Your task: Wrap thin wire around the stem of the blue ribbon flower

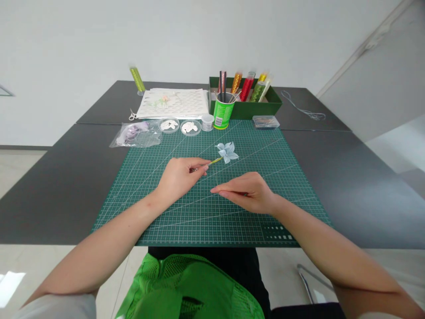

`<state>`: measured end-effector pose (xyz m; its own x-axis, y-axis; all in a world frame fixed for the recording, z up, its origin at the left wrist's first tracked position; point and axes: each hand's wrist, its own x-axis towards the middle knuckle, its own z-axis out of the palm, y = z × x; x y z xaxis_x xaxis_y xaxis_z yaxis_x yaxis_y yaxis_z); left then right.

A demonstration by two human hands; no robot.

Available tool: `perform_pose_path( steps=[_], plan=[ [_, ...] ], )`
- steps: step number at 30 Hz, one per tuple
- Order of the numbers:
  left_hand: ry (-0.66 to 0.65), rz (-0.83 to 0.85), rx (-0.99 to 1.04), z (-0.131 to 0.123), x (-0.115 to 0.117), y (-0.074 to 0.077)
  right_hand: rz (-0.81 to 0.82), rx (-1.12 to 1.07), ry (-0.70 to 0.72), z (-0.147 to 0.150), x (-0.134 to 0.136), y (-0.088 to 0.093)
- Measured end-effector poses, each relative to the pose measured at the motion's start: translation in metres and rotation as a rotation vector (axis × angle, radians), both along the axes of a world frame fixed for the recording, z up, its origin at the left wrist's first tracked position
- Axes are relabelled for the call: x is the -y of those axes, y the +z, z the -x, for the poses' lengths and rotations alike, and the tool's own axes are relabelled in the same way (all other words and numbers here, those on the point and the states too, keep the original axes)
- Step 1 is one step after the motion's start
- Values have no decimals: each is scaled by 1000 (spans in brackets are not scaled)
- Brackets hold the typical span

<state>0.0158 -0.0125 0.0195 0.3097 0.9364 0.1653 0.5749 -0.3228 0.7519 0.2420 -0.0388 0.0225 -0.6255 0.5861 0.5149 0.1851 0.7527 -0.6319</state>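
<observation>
A pale blue artificial flower point(227, 152) with a green-wrapped stem points up to the right over the mat. My left hand point(181, 175) pinches that stem between thumb and fingers; part of the stem is hidden behind them. Lower and to the right, my right hand point(247, 192) is closed in a pinch, thumb tip against the fingers, pointing left. Whatever lies in this pinch, if anything, is too small to make out. It is apart from the flower. Both hands are above the green cutting mat point(212, 226).
Along the back stand a green can point(223, 113) of tools, a dark green box point(244, 110) of coloured spools, dishes of white pieces point(190, 127), a small clear case point(266, 122), a plastic bag point(137, 134), papers point(174, 104), scissors point(133, 116) and grey cord point(303, 108).
</observation>
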Motion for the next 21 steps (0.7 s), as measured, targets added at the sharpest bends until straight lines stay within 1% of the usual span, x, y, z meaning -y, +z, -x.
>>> perform_pose_path(
  steps=[1, 3, 7, 11, 15, 21],
  plan=[
    [-22, 6, -33, 0, 0, 0, 4, -13, -3, -1, 0, 2],
    [-97, 9, -110, -1, 1, 0, 31, -36, -60, -5, 1, 7],
    [-316, 32, -264, -4, 5, 2, 96, -69, -231, -14, -1, 12],
    [-480, 94, -289, -7, 9, 7, 144, -82, -327, -17, -10, 8],
    [-527, 154, -257, -8, 12, 13, 214, -62, -382, -16, -24, 0],
    [-549, 156, -205, -8, 14, 18, 278, -50, -404, -17, -36, -16]
  ],
)
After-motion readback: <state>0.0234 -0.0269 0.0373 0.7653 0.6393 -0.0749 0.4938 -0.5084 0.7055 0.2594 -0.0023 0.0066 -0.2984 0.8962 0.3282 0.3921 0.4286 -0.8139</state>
